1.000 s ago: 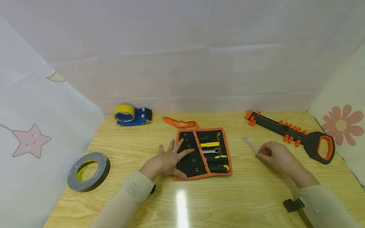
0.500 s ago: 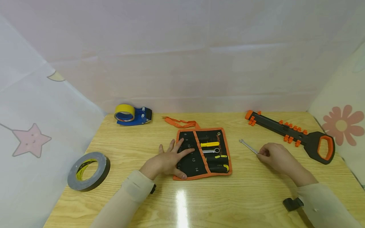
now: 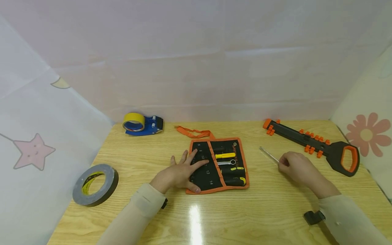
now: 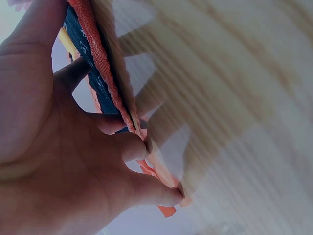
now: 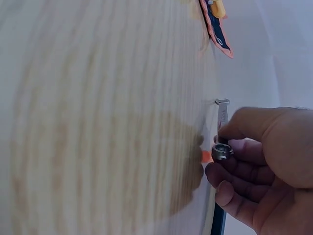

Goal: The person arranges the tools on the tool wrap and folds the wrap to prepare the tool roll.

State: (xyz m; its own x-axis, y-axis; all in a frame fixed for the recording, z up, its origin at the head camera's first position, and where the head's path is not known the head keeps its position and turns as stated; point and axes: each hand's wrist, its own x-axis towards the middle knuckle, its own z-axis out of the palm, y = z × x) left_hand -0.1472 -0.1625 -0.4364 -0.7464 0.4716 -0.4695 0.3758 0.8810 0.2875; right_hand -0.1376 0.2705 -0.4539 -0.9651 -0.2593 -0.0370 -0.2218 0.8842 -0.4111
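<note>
A black fabric tool pouch (image 3: 202,177) with orange trim and printed numbers lies flat at the middle of the table. My left hand (image 3: 177,172) rests on its left part with spread, straight fingers. Tucked in its pockets are a yellow-handled tool (image 3: 225,155), a ring-ended wrench (image 3: 231,163) and dark tools with yellow marks (image 3: 235,181). To the right of the pouch, my right hand (image 3: 295,168) pinches a small combination wrench (image 3: 269,155) between thumb and fingers. Its ring end (image 5: 222,151) shows by the fingertips in the right wrist view, the open end pointing away.
A blue tape dispenser (image 3: 150,126) with yellow tape stands at the back left. A grey tape roll (image 3: 105,190) lies at the left edge. At the back right is a black rack (image 3: 294,136) with orange clips and handle. An orange strap (image 3: 196,133) trails behind the pouch.
The right hand has shifted slightly and turned the wrench in its fingers, so the wrench now appears thinner, edge-on. My left hand and the pouch have stayed in place.
</note>
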